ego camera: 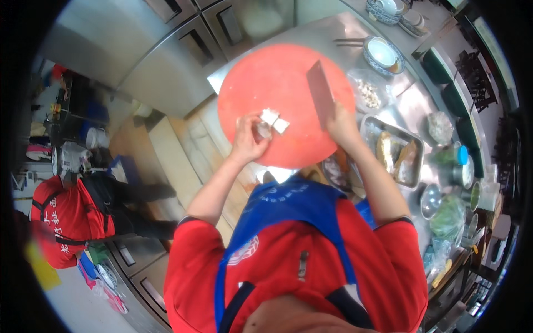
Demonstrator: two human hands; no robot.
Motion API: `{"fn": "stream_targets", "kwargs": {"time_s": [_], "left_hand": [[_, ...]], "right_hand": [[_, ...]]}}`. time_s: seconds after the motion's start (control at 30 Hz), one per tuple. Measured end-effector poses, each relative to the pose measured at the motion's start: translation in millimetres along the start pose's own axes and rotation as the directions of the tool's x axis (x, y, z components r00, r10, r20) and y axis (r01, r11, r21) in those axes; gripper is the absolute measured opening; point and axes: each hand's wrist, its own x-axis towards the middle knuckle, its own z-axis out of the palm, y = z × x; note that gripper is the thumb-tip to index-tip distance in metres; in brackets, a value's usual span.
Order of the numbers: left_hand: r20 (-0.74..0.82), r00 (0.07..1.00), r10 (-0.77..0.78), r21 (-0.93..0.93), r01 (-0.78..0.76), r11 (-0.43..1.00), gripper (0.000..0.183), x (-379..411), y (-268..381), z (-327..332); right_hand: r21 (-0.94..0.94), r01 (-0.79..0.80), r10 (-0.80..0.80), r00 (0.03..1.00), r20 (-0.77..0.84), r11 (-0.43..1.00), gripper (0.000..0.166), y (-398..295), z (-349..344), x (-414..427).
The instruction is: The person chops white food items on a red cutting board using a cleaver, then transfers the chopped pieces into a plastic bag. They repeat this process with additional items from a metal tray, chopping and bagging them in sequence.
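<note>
A round red cutting board lies before me on a metal counter. My right hand grips a cleaver, its broad blade standing over the right part of the board. Near the board's lower left, the thumb and fingers of my left hand curl around a pale, blurred piece of food. Just beyond those fingertips sit white food blocks, side by side on the board. Whether they are tofu or something else is unclear.
Right of the board are a bag of chopped pieces, a metal tray holding food, and a bowl near chopsticks. Jars and bags line the counter farther right. A person in red stands on the left, by steel cabinets.
</note>
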Motion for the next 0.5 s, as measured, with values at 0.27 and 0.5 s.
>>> {"fn": "stream_targets", "kwargs": {"time_s": [0.27, 0.5], "left_hand": [[0.583, 0.791, -0.184, 0.138, 0.127, 0.982, 0.056, 73, -4, -22], [0.739, 0.654, -0.162, 0.196, 0.022, 0.98, 0.06, 92, -14, -18]], "right_hand": [[-0.216, 0.007, 0.014, 0.995, 0.098, 0.976, 0.03, -12, 2, 2], [-0.264, 0.012, 0.024, 0.991, 0.133, 0.964, 0.027, -22, 0, -2]]}}
